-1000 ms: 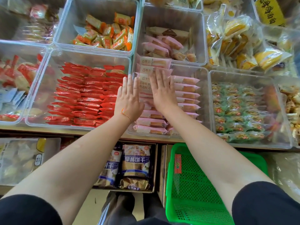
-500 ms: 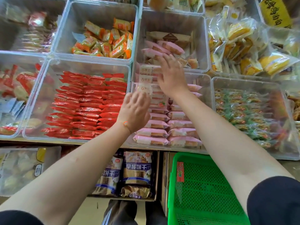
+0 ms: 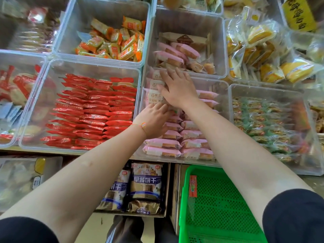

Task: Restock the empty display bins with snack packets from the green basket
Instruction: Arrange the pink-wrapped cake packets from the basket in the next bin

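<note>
A second ago both hands lay flat, side by side, on the pink packets (image 3: 172,135) in the middle bin (image 3: 222,88). Now they have split up. The right hand (image 3: 177,89) has slid up to the far end of the bin, fingers spread wide and flat on the pale packets (image 3: 155,95) stacked there. It presses them but does not grab. The left hand (image 3: 154,118) has pulled back toward the near rows and rests on the packets, fingers loosely bent. I cannot tell if it holds one.

The bin now has neat rows from front to back, so this looks like tidying, not adding. The green basket (image 3: 217,204) sits below the bench, near the right arm. The part I can see looks almost empty, with just 1 small red packet (image 3: 192,185) by its rim. So this bin seems nearly done. The bin behind (image 3: 185,23) is still only part full.
</note>
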{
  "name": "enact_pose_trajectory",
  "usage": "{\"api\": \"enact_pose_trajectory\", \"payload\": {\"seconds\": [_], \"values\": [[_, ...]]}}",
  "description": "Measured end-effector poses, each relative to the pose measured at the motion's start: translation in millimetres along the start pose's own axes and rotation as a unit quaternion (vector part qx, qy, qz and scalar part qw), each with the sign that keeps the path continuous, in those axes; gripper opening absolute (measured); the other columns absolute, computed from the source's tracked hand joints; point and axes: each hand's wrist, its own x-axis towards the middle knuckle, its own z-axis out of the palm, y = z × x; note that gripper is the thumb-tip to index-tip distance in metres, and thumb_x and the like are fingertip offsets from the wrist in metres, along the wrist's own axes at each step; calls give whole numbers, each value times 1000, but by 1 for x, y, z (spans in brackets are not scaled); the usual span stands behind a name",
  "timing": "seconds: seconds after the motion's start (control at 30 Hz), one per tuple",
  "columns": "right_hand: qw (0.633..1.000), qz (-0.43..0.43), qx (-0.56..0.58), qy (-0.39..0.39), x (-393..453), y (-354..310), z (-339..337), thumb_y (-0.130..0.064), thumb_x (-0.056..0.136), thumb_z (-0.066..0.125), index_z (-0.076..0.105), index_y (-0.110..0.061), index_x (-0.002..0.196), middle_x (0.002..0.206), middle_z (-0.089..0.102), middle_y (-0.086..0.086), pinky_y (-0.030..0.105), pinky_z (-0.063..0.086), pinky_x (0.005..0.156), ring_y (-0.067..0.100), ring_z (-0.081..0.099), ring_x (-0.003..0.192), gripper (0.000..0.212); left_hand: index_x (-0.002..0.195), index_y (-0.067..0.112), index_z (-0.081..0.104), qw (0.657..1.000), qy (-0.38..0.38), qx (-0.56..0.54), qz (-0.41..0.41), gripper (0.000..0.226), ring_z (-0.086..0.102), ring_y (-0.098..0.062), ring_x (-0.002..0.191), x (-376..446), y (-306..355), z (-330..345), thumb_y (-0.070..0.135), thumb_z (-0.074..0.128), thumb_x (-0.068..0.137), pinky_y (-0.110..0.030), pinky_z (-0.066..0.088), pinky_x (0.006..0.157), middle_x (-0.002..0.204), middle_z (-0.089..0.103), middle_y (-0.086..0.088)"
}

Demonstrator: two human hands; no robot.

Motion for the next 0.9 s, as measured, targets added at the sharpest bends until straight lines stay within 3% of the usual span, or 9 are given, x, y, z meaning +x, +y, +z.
{"api": "enact_pose_trajectory", "payload": {"seconds": [0.1, 0.2, 0.27, 0.37, 0.43, 0.53, 0.7, 0.9], "values": [[996, 12, 31, 89, -14, -7, 2, -47, 104, 25, 24, -13, 156, 164, 17, 12, 44, 5, 124, 29, 9, 152, 62, 116, 10, 64, 1000, 19, 10, -16, 47, 57, -30, 98, -4, 2, -1, 22, 66, 72, -40, 49, 79, 107, 62, -9], [990, 16, 22, 140, -28, -21, 18, -46, 102, 25, 21, -11, 157, 163, 18, 14, 49, 9, 123, 31, 13, 152, 65, 108, 8, 64, 989, 78, 28, -121, 36, 55, -33, 100, -23, 1, -1, 17, 58, 74, -41, 40, 87, 106, 58, -11], [991, 20, 23, 133, -32, -30, 31, -49, 101, 23, 17, -10, 157, 164, 15, 16, 51, 8, 122, 32, 12, 151, 69, 114, 5, 59, 963, 127, 21, -237, 40, 51, -37, 112, -38, -1, 4, 19, 57, 76, -44, 36, 93, 118, 56, -16], [992, 19, 22, 127, -27, -38, 51, -54, 100, 24, 12, -12, 158, 164, 11, 18, 53, 7, 122, 34, 8, 152, 72, 142, 4, 39, 925, 143, -38, -349, 64, 33, -39, 139, -45, -1, 10, 31, 51, 84, -48, 28, 110, 148, 38, -21], [991, 22, -7, 128, -19, -37, 62, -58, 99, 25, 10, -17, 158, 164, 12, 18, 56, 2, 121, 36, 9, 151, 73, 154, 11, 21, 922, 111, -69, -365, 75, 17, -33, 148, -41, -1, 12, 37, 44, 87, -47, 19, 117, 160, 23, -16], [988, 18, -51, 147, -8, -32, 64, -63, 97, 27, 21, -25, 157, 161, 21, 18, 60, -11, 115, 43, 18, 148, 71, 157, 15, 14, 922, 89, -62, -372, 78, 11, -31, 150, -40, -3, 13, 38, 42, 88, -48, 16, 119, 163, 16, -13], [989, 15, -49, 142, -9, -34, 62, -67, 95, 17, 14, -28, 158, 163, 14, 16, 68, 3, 115, 44, 11, 149, 75, 157, 16, 13, 919, 69, -56, -384, 78, 11, -31, 150, -38, -1, 12, 36, 46, 89, -48, 18, 119, 163, 15, -13], [994, -17, -59, 96, -5, -31, 58, -68, 95, 17, 7, -18, 159, 166, 3, 9, 59, -5, 118, 29, 1, 153, 82, 157, 18, 13, 921, 35, -47, -386, 74, 11, -28, 151, -38, -2, 8, 39, 43, 92, -47, 19, 118, 163, 17, -9]]}}
